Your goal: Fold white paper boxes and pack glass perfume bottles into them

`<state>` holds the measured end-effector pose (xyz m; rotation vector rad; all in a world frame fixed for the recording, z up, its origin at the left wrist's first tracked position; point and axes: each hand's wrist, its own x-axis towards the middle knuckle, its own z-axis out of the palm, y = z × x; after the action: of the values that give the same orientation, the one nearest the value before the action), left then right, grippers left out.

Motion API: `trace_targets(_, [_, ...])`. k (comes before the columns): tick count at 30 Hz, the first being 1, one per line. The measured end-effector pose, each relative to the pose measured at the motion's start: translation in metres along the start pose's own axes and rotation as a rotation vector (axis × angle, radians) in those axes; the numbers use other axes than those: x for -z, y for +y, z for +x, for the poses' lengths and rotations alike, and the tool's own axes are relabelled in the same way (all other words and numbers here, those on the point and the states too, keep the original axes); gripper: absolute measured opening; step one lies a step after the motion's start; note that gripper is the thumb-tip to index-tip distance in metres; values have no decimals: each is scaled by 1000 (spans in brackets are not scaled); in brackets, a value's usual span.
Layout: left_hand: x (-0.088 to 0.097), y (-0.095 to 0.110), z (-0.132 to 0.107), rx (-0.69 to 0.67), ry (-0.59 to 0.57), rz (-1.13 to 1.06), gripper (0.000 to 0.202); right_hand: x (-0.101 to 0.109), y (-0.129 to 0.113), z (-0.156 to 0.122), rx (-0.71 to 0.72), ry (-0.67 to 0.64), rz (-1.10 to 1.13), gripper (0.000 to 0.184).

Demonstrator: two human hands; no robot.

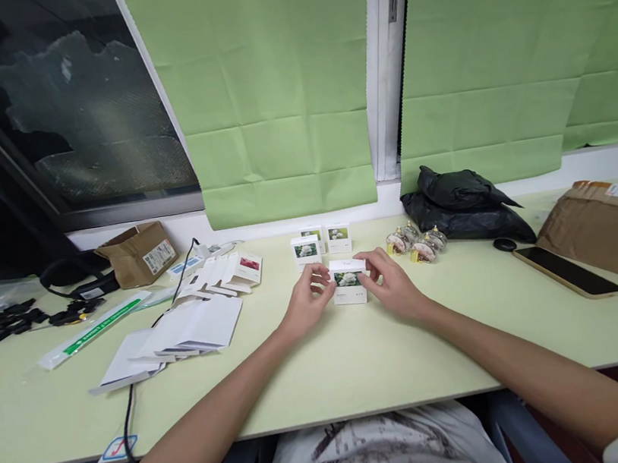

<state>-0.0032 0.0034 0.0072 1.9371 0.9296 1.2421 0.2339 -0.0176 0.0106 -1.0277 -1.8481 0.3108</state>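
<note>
A small white box (351, 296) with a white-flower picture stands upright on the pale green table, between my two hands. My left hand (308, 299) has its curled fingers at the box's left side. On the opposite side, my right hand (390, 281) pinches the right edge with thumb and fingers. Just behind stands a similar flower box (305, 250), with another white box (339, 238) and one more (312, 234) farther back. Several glass ornaments with gold caps (421, 245) lie to the right of the boxes.
Flattened white cartons (196, 328) are heaped at the left, beside a green-and-white strip packet (101, 327) and a black cable (131, 410). An open cardboard box (143, 256) stands behind them. At right are a black plastic bag (464, 213), a phone (568, 272) and a brown parcel (608, 235).
</note>
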Motion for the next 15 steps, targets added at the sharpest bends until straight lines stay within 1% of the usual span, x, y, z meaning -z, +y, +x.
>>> trace_targets(3, [1, -1, 1, 11, -5, -1, 27, -6, 5, -1, -55, -1, 67, 49])
trace_targets(5, [1, -3, 2, 23, -5, -15, 27, -8, 8, -1, -110, -9, 116, 52])
trace_targets(6, [1, -5, 2, 32, -2, -33, 27, -9, 10, -1, -131, -23, 131, 50])
trace_targets(8, [1, -8, 5, 69, 11, -103, 29, -10, 13, 0, -146, -56, 126, 38])
trace_targets(10, [1, -11, 7, 132, 32, -194, 30, -10, 17, 1, -141, -82, 96, 27])
trace_targets(11, [2, -11, 8, 166, 46, -235, 31, -10, 20, 2, -139, -87, 84, 24])
trace_targets(15, [5, -10, 10, 266, 95, -312, 32, -10, 28, 4, -145, -79, 72, 28])
